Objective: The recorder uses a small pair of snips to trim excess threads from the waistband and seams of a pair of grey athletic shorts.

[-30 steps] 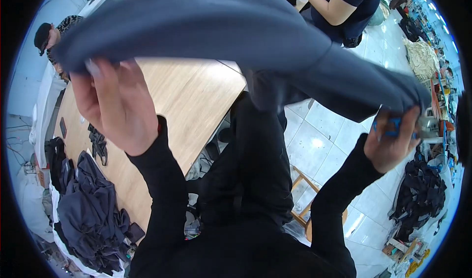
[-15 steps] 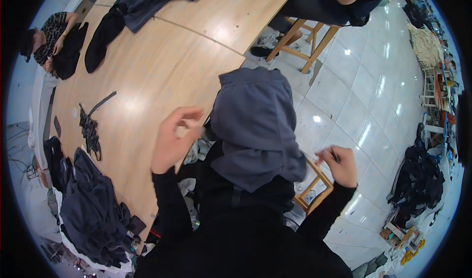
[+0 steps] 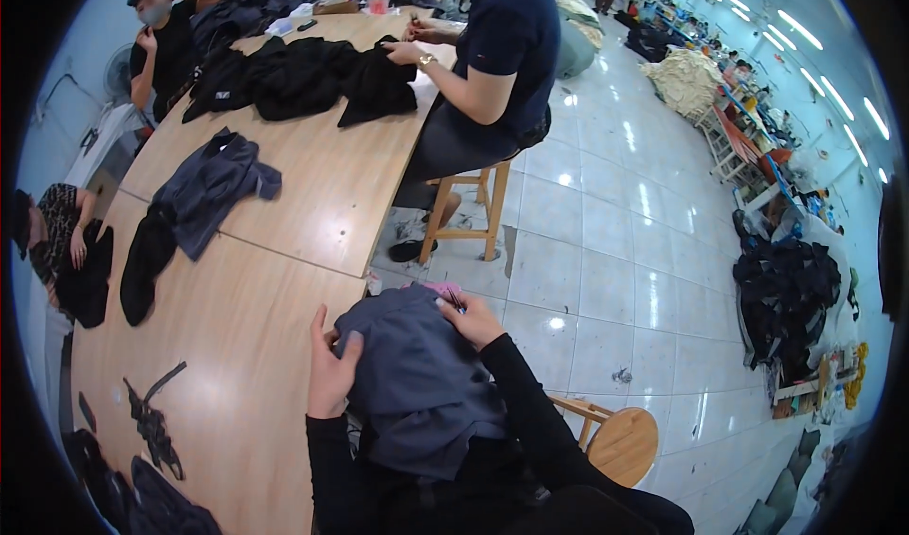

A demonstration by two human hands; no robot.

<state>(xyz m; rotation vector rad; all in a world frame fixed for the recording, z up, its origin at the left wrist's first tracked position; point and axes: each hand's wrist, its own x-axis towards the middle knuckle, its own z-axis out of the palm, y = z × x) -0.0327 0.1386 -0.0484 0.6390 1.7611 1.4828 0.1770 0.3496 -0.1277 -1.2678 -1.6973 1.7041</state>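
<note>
A dark grey garment [image 3: 417,365] with a gathered upper edge lies across my lap, partly over my black clothing. My left hand [image 3: 331,369] is at its left edge, with thumb and fingers apart and the thumb against the cloth. My right hand [image 3: 473,324] is closed at the garment's upper right edge, holding a small dark pointed tool [image 3: 456,299]; its kind is too small to make out. A bit of pink material [image 3: 438,291] shows just behind the garment's top edge.
The wooden table [image 3: 275,327] runs along my left, with a grey-and-black garment [image 3: 204,189] and dark straps [image 3: 154,426] on it. A co-worker [image 3: 497,62] sits ahead on a wooden stool [image 3: 469,215]. Another round stool [image 3: 625,445] stands by my right arm.
The view has tilted up and shows more of the room. Both hands, held apart from the garment before, have come in to its sides. The dark tool stays in my right hand.
</note>
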